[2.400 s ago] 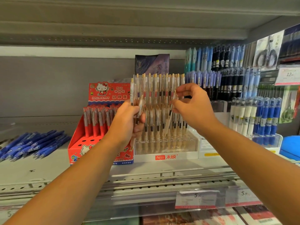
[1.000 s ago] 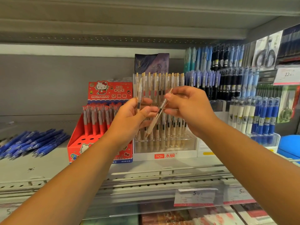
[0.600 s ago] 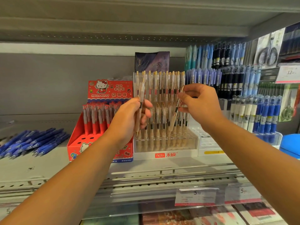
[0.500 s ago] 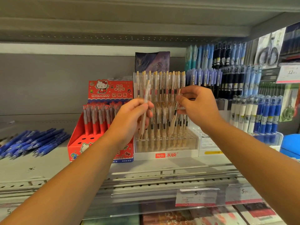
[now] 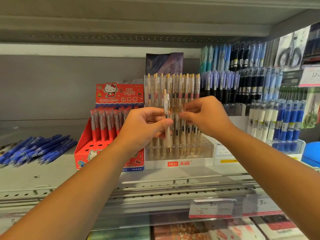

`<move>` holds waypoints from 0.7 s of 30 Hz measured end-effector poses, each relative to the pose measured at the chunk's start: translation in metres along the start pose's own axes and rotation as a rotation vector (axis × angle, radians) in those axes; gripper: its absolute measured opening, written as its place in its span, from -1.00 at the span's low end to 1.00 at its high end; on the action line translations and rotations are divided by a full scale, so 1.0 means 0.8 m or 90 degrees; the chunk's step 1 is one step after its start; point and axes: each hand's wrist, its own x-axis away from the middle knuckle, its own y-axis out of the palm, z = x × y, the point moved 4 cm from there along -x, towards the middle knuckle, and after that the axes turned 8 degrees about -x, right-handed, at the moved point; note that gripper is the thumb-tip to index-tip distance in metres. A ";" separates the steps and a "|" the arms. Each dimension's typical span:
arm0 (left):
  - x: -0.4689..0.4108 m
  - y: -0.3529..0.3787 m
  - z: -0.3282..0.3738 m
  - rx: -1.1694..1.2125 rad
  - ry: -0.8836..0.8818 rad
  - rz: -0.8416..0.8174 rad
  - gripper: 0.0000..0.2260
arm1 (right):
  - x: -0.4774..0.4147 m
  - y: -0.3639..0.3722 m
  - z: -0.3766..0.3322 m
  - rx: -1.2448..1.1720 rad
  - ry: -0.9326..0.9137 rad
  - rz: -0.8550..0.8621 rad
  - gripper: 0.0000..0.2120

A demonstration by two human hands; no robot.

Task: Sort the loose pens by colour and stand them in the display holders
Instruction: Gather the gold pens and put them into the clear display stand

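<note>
My left hand [image 5: 143, 129] grips a clear pen with a gold tip [image 5: 166, 101], held upright with the tip down, in front of the clear tiered holder [image 5: 178, 164]. That holder stands full of similar clear gold-clipped pens [image 5: 188, 87]. My right hand [image 5: 207, 118] is just right of the held pen. Its thumb and forefinger pinch the top of a clear pen standing in the holder's front rows [image 5: 181, 118]. A pile of loose blue pens [image 5: 38, 151] lies flat on the shelf at far left.
A red Hello Kitty display box [image 5: 119, 94] with red pens stands left of the clear holder. Racks of blue, black and white pens [image 5: 277, 122] fill the right side. A shelf board [image 5: 121, 23] hangs overhead. Price tags [image 5: 213, 207] line the front rail.
My left hand has turned its pen upright and moved it right, toward the holder's middle. My right hand shifted left and down to the front rows, close beside the left hand.
</note>
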 end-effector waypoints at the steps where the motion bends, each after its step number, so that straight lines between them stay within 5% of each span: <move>1: 0.000 0.000 0.000 -0.001 -0.001 0.001 -0.76 | -0.001 -0.001 0.000 0.009 -0.003 -0.002 -0.66; 12: 0.001 0.000 0.001 -0.034 -0.003 -0.007 -0.77 | 0.002 -0.002 0.014 -0.095 0.082 -0.073 -0.75; 18: 0.001 0.001 -0.001 -0.062 -0.011 -0.013 -0.76 | 0.010 -0.006 -0.002 0.123 -0.046 -0.039 -0.72; 21: 0.001 0.003 0.000 -0.085 -0.008 -0.005 -0.78 | 0.021 -0.010 -0.020 0.078 -0.108 0.034 -0.71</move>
